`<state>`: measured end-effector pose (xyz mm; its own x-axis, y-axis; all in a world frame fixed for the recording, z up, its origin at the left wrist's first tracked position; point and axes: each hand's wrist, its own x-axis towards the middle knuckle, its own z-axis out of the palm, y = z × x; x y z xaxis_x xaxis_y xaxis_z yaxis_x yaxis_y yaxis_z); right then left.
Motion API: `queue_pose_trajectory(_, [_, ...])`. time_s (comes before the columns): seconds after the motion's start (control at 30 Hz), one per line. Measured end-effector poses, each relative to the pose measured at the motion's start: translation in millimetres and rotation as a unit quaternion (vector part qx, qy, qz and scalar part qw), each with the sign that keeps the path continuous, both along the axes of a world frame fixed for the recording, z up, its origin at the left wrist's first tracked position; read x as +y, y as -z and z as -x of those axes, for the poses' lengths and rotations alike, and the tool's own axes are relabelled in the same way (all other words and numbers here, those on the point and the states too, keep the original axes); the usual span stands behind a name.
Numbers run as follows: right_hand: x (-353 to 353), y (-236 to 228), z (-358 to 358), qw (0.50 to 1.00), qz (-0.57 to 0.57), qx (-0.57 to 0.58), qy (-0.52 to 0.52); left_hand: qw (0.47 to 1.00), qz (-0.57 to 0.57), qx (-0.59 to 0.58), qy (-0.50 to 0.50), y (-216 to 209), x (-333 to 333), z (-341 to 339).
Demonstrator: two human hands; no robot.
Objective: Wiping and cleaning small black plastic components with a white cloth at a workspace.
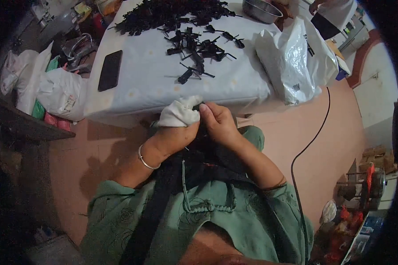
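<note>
In front of the table edge, my two hands meet fingertip to fingertip. My left hand (pixel 174 132) has a white cloth glove (pixel 177 114) over its fingers and is closed around a small black part (pixel 200 106), mostly hidden by the fingers. Thumb and forefinger of my right hand (pixel 221 124), which is bare, pinch that same dark part. Just beyond them on the tabletop lie loose black plastic parts with thin stalks, the closest one (pixel 184 77) lying apart from a scattered cluster (pixel 199 47). A large heap of similar black parts (pixel 150 17) spreads across the far side.
A black phone (pixel 110 70) lies at the left of the white-covered table (pixel 139 55). A metal bowl (pixel 262 10) and a white plastic bag (pixel 287 66) stand at the right. Stuffed bags (pixel 62 92) sit on the left. A black cable (pixel 311 139) runs down the right side.
</note>
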<state>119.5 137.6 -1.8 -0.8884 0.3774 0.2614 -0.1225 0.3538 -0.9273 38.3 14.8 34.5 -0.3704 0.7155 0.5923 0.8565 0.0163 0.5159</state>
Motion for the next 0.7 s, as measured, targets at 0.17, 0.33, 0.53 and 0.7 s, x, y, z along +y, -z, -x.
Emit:
queue_pose_trajectory(0.17, [0, -8, -2, 0.997, 0.065, -0.037, -0.025, 0.993, -0.037, -0.108, -0.013, 12, 0, 1])
queue_pose_trajectory(0.33, [9, -14, -6, 1.0, 0.019, 0.003, -0.019, 0.935, -0.008, -0.354, 0.015, 8, -3, 15])
queue_pose_trajectory(0.53, [27, -15, -15, 0.992, -0.115, 0.015, -0.058, 0.868, -0.032, -0.488, 0.086, 17, -3, 14])
queue_pose_trajectory(0.7, [29, -32, -15, 0.99, -0.132, -0.003, -0.05, 0.832, -0.056, -0.543, 0.103, 19, -1, 14])
